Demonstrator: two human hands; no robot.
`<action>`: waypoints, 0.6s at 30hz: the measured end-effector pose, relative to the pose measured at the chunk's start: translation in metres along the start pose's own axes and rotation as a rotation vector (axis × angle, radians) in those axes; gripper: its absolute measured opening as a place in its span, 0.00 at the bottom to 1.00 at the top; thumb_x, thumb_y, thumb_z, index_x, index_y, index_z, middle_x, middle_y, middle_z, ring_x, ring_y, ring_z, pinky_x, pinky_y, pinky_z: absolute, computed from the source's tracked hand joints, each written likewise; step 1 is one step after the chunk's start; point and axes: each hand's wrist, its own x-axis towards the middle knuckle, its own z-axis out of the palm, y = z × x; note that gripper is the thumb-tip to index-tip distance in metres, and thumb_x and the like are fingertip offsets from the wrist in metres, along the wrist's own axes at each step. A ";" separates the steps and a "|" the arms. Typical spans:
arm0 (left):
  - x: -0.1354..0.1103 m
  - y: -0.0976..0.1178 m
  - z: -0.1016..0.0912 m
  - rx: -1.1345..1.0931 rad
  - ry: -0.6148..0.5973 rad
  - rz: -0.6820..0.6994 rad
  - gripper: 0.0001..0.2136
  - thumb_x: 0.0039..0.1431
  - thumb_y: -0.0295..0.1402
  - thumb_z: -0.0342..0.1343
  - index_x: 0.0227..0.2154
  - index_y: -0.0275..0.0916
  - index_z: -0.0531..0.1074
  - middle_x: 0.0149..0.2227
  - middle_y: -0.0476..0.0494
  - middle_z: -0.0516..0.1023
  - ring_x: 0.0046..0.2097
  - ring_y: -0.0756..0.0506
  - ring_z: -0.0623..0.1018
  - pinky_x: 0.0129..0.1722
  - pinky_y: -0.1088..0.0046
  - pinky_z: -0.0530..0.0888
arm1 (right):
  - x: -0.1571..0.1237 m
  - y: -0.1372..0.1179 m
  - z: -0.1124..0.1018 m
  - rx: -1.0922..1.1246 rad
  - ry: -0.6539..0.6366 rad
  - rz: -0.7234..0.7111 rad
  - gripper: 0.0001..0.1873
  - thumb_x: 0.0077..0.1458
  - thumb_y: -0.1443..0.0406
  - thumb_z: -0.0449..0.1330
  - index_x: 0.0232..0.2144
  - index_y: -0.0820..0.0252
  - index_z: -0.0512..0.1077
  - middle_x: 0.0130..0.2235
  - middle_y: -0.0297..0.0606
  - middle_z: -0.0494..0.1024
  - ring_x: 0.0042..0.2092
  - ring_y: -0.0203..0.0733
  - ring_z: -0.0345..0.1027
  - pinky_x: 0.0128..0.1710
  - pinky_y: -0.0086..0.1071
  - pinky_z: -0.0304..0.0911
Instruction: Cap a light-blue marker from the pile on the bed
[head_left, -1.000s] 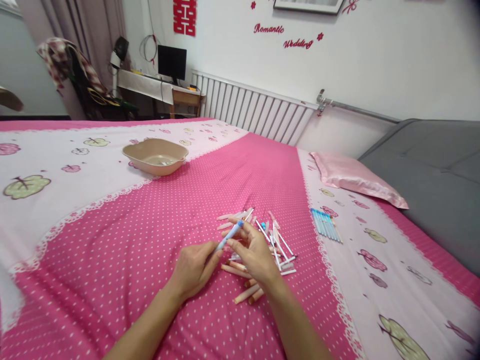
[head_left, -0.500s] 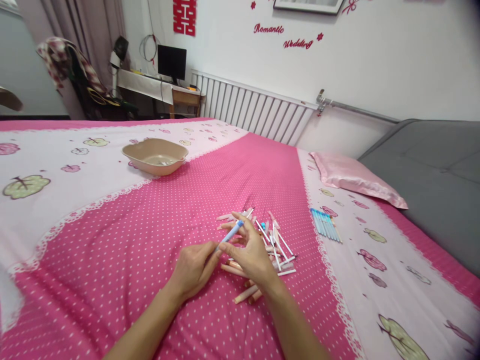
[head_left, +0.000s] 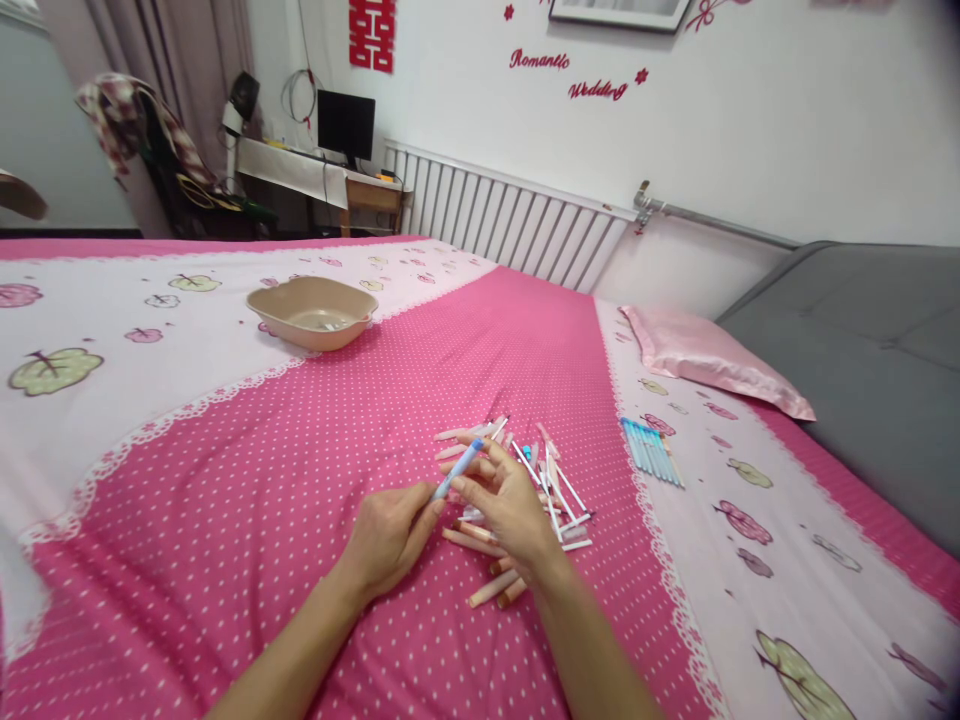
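A light blue marker pen (head_left: 459,468) with a darker blue end slants up between my two hands. My left hand (head_left: 390,535) is closed around its lower end. The fingers of my right hand (head_left: 506,500) are bent along the pen's upper part, with the thumb against its side. Beneath and behind my right hand lies a loose pile of pens (head_left: 555,490) in white, pink and tan, partly hidden by that hand. To the right, a neat row of blue pens (head_left: 651,452) lies side by side on the bedspread.
A beige basin (head_left: 311,315) with small things inside stands at the left on the polka-dot bedspread (head_left: 300,450). A pink pillow (head_left: 705,355) lies by the grey headboard (head_left: 862,330). Farther back are a desk with a monitor (head_left: 346,125) and a chair with a checked cloth (head_left: 112,120).
My right hand has shifted slightly down along the pen and its thumb has moved. The left hand stays in place; the view has moved very slightly.
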 end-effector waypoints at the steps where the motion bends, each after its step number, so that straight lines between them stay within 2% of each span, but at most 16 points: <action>1: 0.000 0.000 0.000 -0.001 -0.006 -0.002 0.11 0.64 0.34 0.42 0.31 0.38 0.68 0.22 0.51 0.71 0.23 0.52 0.70 0.25 0.77 0.63 | 0.002 0.002 0.000 -0.016 0.022 -0.023 0.28 0.42 0.59 0.66 0.47 0.52 0.65 0.37 0.34 0.73 0.35 0.38 0.68 0.30 0.30 0.68; 6: 0.000 0.000 0.000 -0.020 -0.010 -0.009 0.10 0.64 0.33 0.42 0.33 0.38 0.69 0.22 0.51 0.71 0.23 0.52 0.70 0.25 0.76 0.63 | 0.008 0.012 -0.001 -0.151 0.145 -0.149 0.27 0.40 0.59 0.68 0.44 0.54 0.66 0.32 0.31 0.69 0.37 0.39 0.66 0.32 0.30 0.68; 8: 0.000 0.000 0.000 -0.017 -0.007 -0.011 0.11 0.63 0.33 0.42 0.31 0.38 0.68 0.21 0.52 0.70 0.23 0.52 0.69 0.25 0.76 0.63 | 0.009 0.013 -0.003 -0.143 0.156 -0.192 0.29 0.39 0.59 0.68 0.45 0.55 0.66 0.35 0.33 0.69 0.40 0.40 0.65 0.34 0.31 0.69; 10: -0.001 0.000 0.000 -0.014 -0.010 -0.013 0.11 0.64 0.33 0.42 0.31 0.38 0.68 0.21 0.51 0.70 0.22 0.52 0.69 0.25 0.76 0.63 | 0.008 0.010 -0.004 -0.085 0.113 -0.212 0.31 0.40 0.59 0.68 0.47 0.55 0.65 0.40 0.37 0.71 0.43 0.41 0.65 0.38 0.33 0.68; 12: -0.001 0.000 -0.001 -0.014 -0.013 -0.015 0.11 0.64 0.33 0.42 0.31 0.38 0.68 0.22 0.51 0.71 0.23 0.51 0.70 0.25 0.76 0.63 | 0.004 0.005 -0.005 -0.014 0.037 -0.182 0.32 0.42 0.60 0.67 0.50 0.53 0.64 0.47 0.40 0.71 0.46 0.42 0.64 0.40 0.34 0.68; 14: -0.001 0.000 -0.001 -0.014 -0.013 -0.018 0.11 0.64 0.33 0.42 0.30 0.38 0.68 0.22 0.51 0.71 0.23 0.51 0.70 0.25 0.76 0.64 | 0.000 0.000 -0.003 0.030 -0.023 -0.079 0.33 0.43 0.60 0.65 0.53 0.50 0.61 0.50 0.40 0.70 0.46 0.43 0.65 0.35 0.34 0.70; 16: 0.000 0.001 -0.002 -0.014 -0.010 -0.018 0.12 0.64 0.33 0.42 0.31 0.38 0.68 0.22 0.51 0.72 0.23 0.51 0.71 0.25 0.76 0.64 | -0.003 -0.003 -0.001 0.036 -0.021 0.023 0.34 0.44 0.59 0.65 0.54 0.48 0.60 0.50 0.39 0.70 0.43 0.43 0.67 0.29 0.33 0.70; 18: 0.000 0.001 -0.002 -0.018 -0.004 -0.016 0.11 0.64 0.33 0.42 0.32 0.38 0.69 0.23 0.50 0.73 0.24 0.51 0.72 0.25 0.76 0.65 | -0.003 -0.003 0.001 0.025 0.005 0.059 0.33 0.43 0.58 0.65 0.52 0.48 0.62 0.48 0.38 0.72 0.39 0.41 0.68 0.27 0.32 0.70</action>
